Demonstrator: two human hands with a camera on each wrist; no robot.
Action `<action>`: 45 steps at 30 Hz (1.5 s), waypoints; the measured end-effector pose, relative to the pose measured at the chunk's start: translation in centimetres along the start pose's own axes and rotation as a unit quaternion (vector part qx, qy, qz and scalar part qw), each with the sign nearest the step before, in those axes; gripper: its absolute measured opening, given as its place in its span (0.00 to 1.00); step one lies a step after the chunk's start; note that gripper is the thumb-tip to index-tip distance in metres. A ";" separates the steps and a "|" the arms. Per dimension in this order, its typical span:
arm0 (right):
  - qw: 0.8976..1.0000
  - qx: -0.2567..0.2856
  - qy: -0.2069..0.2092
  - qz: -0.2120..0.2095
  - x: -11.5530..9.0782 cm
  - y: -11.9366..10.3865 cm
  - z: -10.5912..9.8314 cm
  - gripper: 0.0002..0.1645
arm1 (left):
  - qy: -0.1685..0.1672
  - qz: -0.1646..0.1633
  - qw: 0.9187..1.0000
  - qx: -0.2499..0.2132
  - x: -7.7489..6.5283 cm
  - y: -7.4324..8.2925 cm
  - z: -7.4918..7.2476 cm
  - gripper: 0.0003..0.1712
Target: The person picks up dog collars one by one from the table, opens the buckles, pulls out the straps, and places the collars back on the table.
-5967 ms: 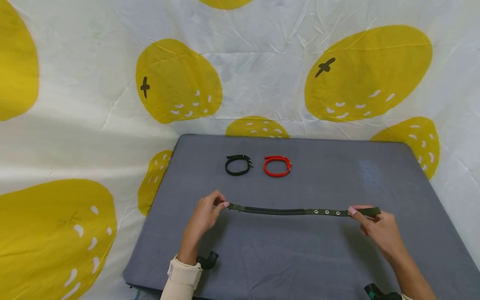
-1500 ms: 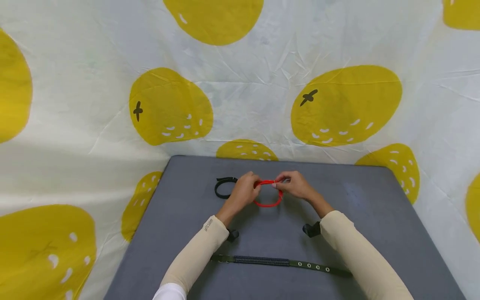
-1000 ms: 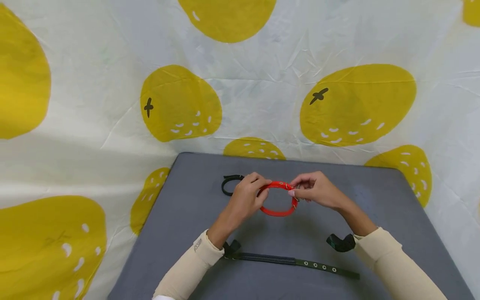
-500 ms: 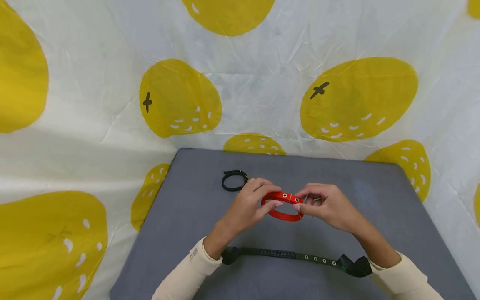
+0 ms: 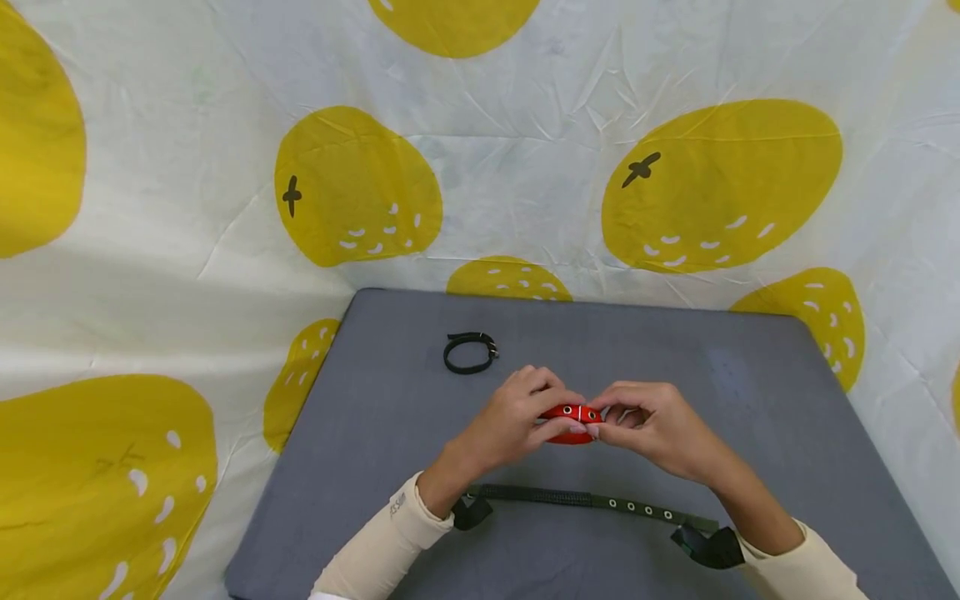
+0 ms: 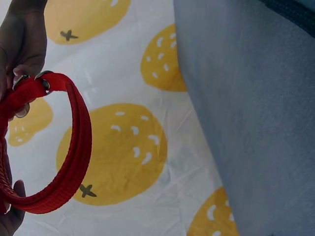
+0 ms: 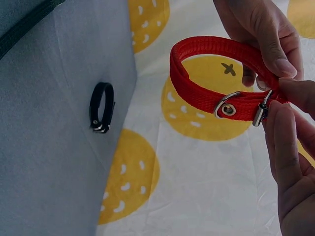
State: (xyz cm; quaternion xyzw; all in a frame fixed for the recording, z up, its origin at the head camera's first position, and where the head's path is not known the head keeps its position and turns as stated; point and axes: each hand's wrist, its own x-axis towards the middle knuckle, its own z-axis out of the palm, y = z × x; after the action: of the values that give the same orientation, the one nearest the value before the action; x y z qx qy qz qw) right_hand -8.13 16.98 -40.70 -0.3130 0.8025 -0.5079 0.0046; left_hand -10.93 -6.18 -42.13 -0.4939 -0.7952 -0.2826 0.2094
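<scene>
My left hand point(image 5: 510, 421) and right hand point(image 5: 663, 429) together hold a red buckled collar point(image 5: 572, 412) above the middle of the table. Fingers and thumb of the left hand grip its loop on one side; the right hand's fingertips pinch it at the other. In the right wrist view the red collar point(image 7: 194, 96) is a closed loop, with a metal buckle point(image 7: 260, 114) at the right hand's fingertips and a D-ring beside an eyelet. The left wrist view shows the loop's padded band point(image 6: 81, 137) from the other side. Part of it is covered by fingers.
A black collar point(image 5: 468, 370), buckled into a loop, lies toward the back of the grey table point(image 5: 360, 467). Nearer the front, a green collar with eyelets point(image 5: 540, 496) is stretched out beneath the forearms, its left end near a black wrist camera point(image 5: 471, 512). Patterned cloth hangs behind.
The green collar was laid down and the red one picked up from beside the black one. Since then both hands have brought the red collar nearer and tilted it, its loop looking flatter.
</scene>
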 end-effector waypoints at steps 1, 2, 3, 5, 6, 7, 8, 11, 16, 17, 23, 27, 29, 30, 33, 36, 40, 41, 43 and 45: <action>1.000 -0.001 0.000 -0.001 0.0 0.0 0.0 0.12 | -0.001 -0.002 1.000 0.003 0.0 0.0 0.0 0.14; 1.000 -0.001 0.001 -0.002 0.0 0.1 0.0 0.12 | -0.001 -0.004 1.000 0.004 0.0 0.1 0.0 0.14; 1.000 0.000 0.001 -0.002 0.0 0.1 0.1 0.12 | -0.001 -0.008 1.000 0.006 0.0 0.1 -0.1 0.14; 1.000 -0.001 0.003 -0.003 0.0 0.2 0.1 0.13 | -0.002 -0.015 1.000 0.006 0.1 0.2 -0.1 0.14; 1.000 -0.001 0.005 -0.004 0.0 0.2 0.1 0.14 | -0.002 -0.018 1.000 0.005 0.1 0.2 -0.1 0.14; 1.000 0.000 0.006 -0.005 0.0 0.2 0.1 0.14 | -0.003 -0.021 1.000 0.003 0.1 0.2 -0.1 0.14; 1.000 -0.001 0.007 -0.005 0.0 0.3 0.1 0.14 | -0.004 -0.023 1.000 0.002 0.1 0.2 -0.1 0.14; 1.000 -0.001 0.011 -0.009 -0.1 0.3 0.1 0.15 | -0.010 -0.024 1.000 -0.010 0.0 0.1 -0.1 0.14; 1.000 0.009 0.014 -0.012 -0.2 0.5 0.2 0.15 | -0.025 -0.023 0.998 -0.062 -0.2 0.2 -0.1 0.12; 1.000 0.013 0.015 -0.012 -0.3 0.6 0.2 0.15 | -0.026 -0.024 0.997 -0.073 -0.2 0.3 -0.1 0.12; 0.999 0.035 0.020 -0.013 -0.5 0.6 0.4 0.17 | -0.016 -0.025 0.995 -0.097 -0.5 0.3 0.1 0.13; 0.998 0.058 0.022 -0.007 -0.7 0.7 0.6 0.16 | -0.008 -0.027 0.994 -0.107 -0.5 0.4 0.0 0.13; 0.997 0.072 0.021 -0.003 -0.9 0.7 0.8 0.15 | -0.006 -0.028 0.993 -0.113 -0.6 0.4 0.0 0.12; 0.997 0.078 0.021 0.000 -1.0 0.8 0.9 0.15 | -0.005 -0.027 0.993 -0.115 -0.7 0.3 0.0 0.12; 0.995 0.092 0.024 -0.004 -1.1 0.8 1.2 0.15 | -0.004 -0.026 0.992 -0.120 -0.9 0.2 0.1 0.12; 0.993 0.109 0.033 -0.004 -1.2 1.0 1.5 0.16 | -0.001 -0.027 0.992 -0.127 -1.0 0.1 0.2 0.12; 0.991 0.121 0.051 -0.001 -1.2 1.2 2.0 0.18 | 0.004 -0.023 0.991 -0.132 -1.2 -0.1 0.2 0.12; 0.991 0.119 0.054 -0.004 -1.2 1.3 2.2 0.18 | 0.005 -0.022 0.991 -0.132 -1.2 -0.1 0.2 0.12; 0.992 0.112 0.056 -0.006 -1.2 1.2 2.4 0.17 | 0.005 -0.017 0.991 -0.134 -1.2 -0.2 0.2 0.12; 0.993 0.102 0.057 0.000 -1.1 1.1 2.5 0.15 | 0.004 -0.014 0.990 -0.137 -1.2 -0.1 0.3 0.12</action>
State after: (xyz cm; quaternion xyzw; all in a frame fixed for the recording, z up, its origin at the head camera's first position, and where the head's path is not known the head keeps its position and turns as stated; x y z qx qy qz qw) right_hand -6.98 15.83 -43.18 -0.2814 0.7457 -0.6038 -0.0095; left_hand -10.56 -6.83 -43.10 -0.5055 -0.7548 -0.3942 0.1391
